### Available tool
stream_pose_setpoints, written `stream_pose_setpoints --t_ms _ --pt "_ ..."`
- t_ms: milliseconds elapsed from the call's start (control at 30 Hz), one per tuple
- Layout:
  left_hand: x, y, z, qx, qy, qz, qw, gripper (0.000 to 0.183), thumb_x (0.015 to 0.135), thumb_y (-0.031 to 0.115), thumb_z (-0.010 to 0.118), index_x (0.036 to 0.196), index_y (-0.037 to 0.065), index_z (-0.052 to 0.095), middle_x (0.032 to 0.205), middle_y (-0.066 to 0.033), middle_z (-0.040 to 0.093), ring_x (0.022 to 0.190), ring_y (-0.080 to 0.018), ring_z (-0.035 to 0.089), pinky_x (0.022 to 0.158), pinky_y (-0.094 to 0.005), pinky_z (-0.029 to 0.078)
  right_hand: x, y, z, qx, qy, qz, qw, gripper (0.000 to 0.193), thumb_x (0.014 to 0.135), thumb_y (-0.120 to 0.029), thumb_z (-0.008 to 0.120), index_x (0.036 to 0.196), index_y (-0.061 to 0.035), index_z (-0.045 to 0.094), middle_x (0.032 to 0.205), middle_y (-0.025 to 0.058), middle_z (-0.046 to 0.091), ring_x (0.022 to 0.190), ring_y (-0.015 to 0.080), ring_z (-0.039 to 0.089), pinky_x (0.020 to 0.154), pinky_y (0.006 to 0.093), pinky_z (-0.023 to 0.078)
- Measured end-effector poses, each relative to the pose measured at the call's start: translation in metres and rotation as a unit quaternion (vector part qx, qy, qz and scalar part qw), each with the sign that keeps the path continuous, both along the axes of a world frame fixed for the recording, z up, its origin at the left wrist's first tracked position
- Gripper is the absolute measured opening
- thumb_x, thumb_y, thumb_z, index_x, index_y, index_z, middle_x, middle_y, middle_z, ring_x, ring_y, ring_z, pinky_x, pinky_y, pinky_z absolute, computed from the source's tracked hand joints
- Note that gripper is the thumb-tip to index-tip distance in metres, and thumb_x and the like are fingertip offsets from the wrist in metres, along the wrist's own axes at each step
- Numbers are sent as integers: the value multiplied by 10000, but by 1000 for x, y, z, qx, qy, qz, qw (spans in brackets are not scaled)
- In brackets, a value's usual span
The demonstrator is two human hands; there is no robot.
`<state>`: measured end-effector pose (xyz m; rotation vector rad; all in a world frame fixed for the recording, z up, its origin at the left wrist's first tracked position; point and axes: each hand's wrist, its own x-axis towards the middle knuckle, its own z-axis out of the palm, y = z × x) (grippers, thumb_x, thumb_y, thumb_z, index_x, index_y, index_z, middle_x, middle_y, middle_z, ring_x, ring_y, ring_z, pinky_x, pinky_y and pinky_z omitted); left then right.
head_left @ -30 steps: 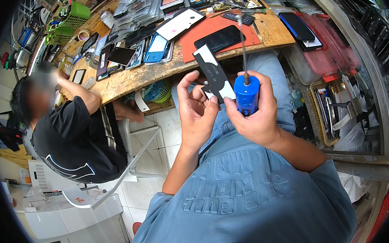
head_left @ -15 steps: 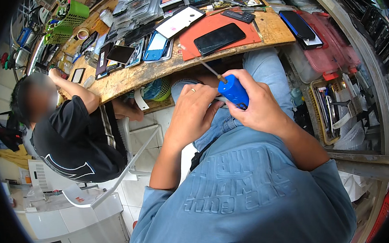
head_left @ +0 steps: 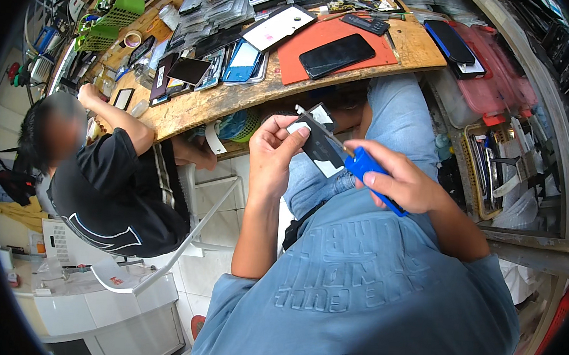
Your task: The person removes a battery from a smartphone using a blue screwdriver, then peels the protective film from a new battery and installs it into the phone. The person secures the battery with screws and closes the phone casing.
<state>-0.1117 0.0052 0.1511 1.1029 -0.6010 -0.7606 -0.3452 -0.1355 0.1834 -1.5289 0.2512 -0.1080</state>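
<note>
My left hand (head_left: 274,152) pinches a thin dark phone-sized panel (head_left: 322,150) with white patches by its left edge, thumb on top. The panel is held tilted above my lap. In my right hand (head_left: 404,180) is a blue-bodied tool (head_left: 366,165) with a long, thin metal shaft, my fingers wrapped round its body. The shaft slants up and left across the panel, and its light tip is near the panel's far edge. Whether the shaft touches the panel, I cannot tell.
Ahead, the wooden bench (head_left: 243,108) carries a black phone (head_left: 337,56) on an orange mat (head_left: 292,70), plus stacked phone parts (head_left: 217,8). A co-worker (head_left: 115,192) sits at left. At right are a red-lidded box (head_left: 495,87) and a yellow basket of tools (head_left: 475,141).
My hands have moved apart, and the dark panel is now in plain sight. The blue tool has turned and shifted right and down. The whole view has shifted slightly.
</note>
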Motion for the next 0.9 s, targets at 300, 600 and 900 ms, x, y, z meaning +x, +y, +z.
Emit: stream_pose_setpoints --t_ms 300,600,900 --pt "-2 8 16 -15 30 -29 999 140 968 20 767 1084 -11 695 963 -101 798 783 -116 747 714 -272 605 -9 -6 -1 -49 37 52 997 569 1113 -243 579 1593 18 422 845 50 613 682 109 617 625 309 518" --pt "4 11 15 -23 65 -64 996 153 952 3 766 1087 -17 699 977 -130 805 796 -152 780 727 -298 651 -12 -1 -1 -54 21 48 997 550 1114 -242 575 1572 29 438 797 37 592 653 106 602 619 306 514" --pt "11 7 6 -3 36 -27 999 151 969 10 757 1106 -20 699 967 -131 808 798 -160 783 711 -310 644 -24 15 6 -53 -39 -42 997 542 1090 -219 581 1551 39 463 846 47 623 685 83 597 649 278 512"
